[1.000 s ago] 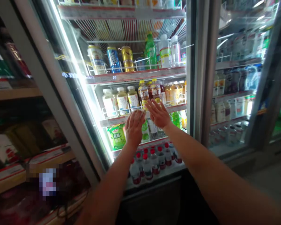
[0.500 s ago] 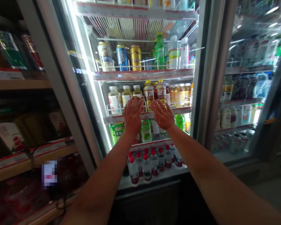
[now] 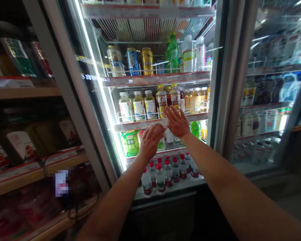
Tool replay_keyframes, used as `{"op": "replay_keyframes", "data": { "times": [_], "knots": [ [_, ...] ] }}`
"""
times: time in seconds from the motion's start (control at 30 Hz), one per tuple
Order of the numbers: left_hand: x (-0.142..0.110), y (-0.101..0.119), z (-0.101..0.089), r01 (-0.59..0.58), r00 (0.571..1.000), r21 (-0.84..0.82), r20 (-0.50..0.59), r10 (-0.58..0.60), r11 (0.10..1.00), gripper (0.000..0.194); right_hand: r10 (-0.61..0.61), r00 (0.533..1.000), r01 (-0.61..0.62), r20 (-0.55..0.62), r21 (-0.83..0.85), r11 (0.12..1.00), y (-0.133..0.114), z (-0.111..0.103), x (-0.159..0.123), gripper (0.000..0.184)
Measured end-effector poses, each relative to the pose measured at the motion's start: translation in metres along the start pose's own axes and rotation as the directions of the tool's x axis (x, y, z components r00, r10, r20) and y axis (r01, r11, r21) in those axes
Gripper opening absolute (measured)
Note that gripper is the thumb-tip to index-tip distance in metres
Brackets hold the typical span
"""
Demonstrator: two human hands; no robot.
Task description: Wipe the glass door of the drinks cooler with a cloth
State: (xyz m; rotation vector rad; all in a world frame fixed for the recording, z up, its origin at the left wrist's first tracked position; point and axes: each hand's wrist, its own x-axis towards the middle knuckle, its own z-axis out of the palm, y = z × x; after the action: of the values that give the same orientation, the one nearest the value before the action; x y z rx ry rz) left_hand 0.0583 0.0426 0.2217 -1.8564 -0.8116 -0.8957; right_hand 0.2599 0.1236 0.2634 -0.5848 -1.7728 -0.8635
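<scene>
My left hand [image 3: 152, 140] is in front of the lit drinks cooler, slightly blurred, fingers bent together. Something small and pale shows at its fingertips, too unclear to name. To its right and a little higher, my right hand [image 3: 177, 123] lies flat with the fingers stretched, apparently against the glass door [image 3: 130, 81], whose surface shows reflections. It holds nothing. Behind the glass, past my right fingertips, stand brown tea bottles with yellow caps [image 3: 162, 100]. White-capped bottles [image 3: 139, 106] stand to their left. A green pouch [image 3: 130, 144] is at lower left, beyond my left hand.
Red-capped water bottles [image 3: 161, 179] line the cooler's bottom. Cans [image 3: 147, 62] and a green bottle [image 3: 173, 53] stand on a higher shelf. A metal door frame [image 3: 237, 77] separates another cooler section at right. Wooden shelves with boxed goods [image 3: 21, 145] are at left.
My left hand rose in front of the white-capped bottles, then came down and right, closer to my right hand. My right hand stayed flat, dipping slightly and rising again. The view shifted a little.
</scene>
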Motion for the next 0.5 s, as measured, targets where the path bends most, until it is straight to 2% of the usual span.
{"op": "replay_keyframes", "data": {
  "times": [0.03, 0.1, 0.17, 0.23, 0.3, 0.37, 0.43, 0.5],
  "knots": [
    [0.018, -0.01, -0.004, 0.082, 0.995, 0.019, -0.066, -0.081, 0.996, 0.049, 0.004, 1.0, -0.004, 0.01, 0.006, 1.0, 0.0, 0.0, 0.0, 0.064],
    [0.048, -0.027, -0.008, 0.169, 0.971, 0.041, -0.175, -0.16, 0.985, 0.049, 0.008, 1.0, -0.009, 0.024, 0.01, 1.0, 0.0, 0.0, 0.0, 0.064],
    [0.059, -0.033, -0.007, 0.197, 0.958, 0.044, -0.221, -0.182, 0.979, 0.049, 0.011, 1.0, -0.011, 0.026, 0.012, 1.0, 0.0, -0.001, 0.0, 0.064],
    [0.049, -0.025, -0.002, 0.198, 0.96, 0.035, -0.208, -0.187, 0.979, 0.051, 0.011, 1.0, -0.012, 0.022, 0.015, 1.0, 0.0, -0.002, 0.0, 0.062],
    [0.023, -0.009, 0.004, 0.173, 0.976, 0.03, -0.143, -0.167, 0.985, 0.054, 0.015, 1.0, -0.015, 0.007, 0.023, 1.0, -0.001, -0.003, 0.002, 0.061],
    [-0.004, 0.008, 0.009, 0.112, 0.993, 0.036, -0.025, -0.112, 0.993, 0.06, 0.035, 0.999, -0.034, -0.021, 0.04, 0.999, -0.005, -0.004, 0.003, 0.061],
    [-0.021, 0.02, 0.011, 0.11, 0.994, 0.004, 0.021, -0.11, 0.994, 0.063, 0.09, 0.995, -0.086, -0.05, 0.086, 0.993, -0.015, -0.007, 0.002, 0.063],
    [-0.026, 0.026, 0.012, 0.146, 0.989, -0.077, 0.011, -0.145, 0.986, 0.066, 0.159, 0.984, -0.144, -0.082, 0.166, 0.976, -0.032, -0.011, -0.003, 0.066]
  ]
}}
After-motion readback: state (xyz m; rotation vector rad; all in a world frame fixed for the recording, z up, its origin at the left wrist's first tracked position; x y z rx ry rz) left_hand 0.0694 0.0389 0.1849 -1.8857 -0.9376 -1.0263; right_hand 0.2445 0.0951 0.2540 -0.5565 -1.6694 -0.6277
